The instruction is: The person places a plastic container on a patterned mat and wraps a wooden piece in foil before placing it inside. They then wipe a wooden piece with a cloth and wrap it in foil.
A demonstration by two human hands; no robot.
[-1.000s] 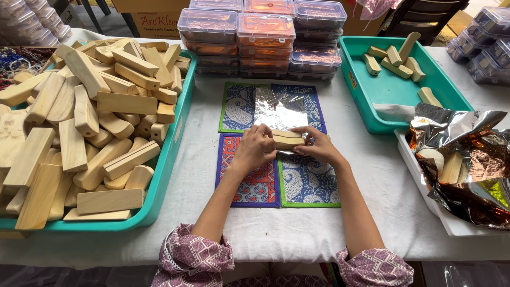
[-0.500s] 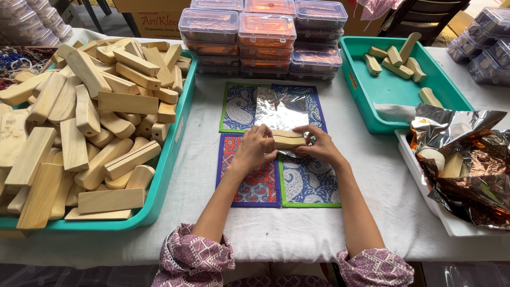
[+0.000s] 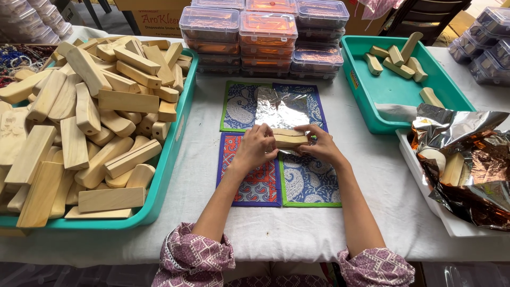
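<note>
Both hands, left hand (image 3: 255, 147) and right hand (image 3: 319, 147), close their fingers on one wooden block (image 3: 289, 140) over one foil sheet (image 3: 280, 109) and four patterned mats (image 3: 308, 178); two teal trays (image 3: 175, 143) flank them on the counter (image 3: 372, 175).

The pale, unpainted wooden block (image 3: 289, 140) was a light tan, and the crinkled foil sheet (image 3: 280, 109) under it shone silver over four quilted paisley mats (image 3: 308, 180), which were blue and white with green borders, save one in red and blue with a purple edge. The two plastic trays (image 3: 396, 87) were teal, the counter's cloth (image 3: 276, 228) was white, and the clear lidded boxes (image 3: 265, 29) glowed orange inside. The sleeves (image 3: 194, 260) carried a purple-and-white geometric print, and the loose foil heap (image 3: 467, 170) showed silver and copper-brown.
</note>
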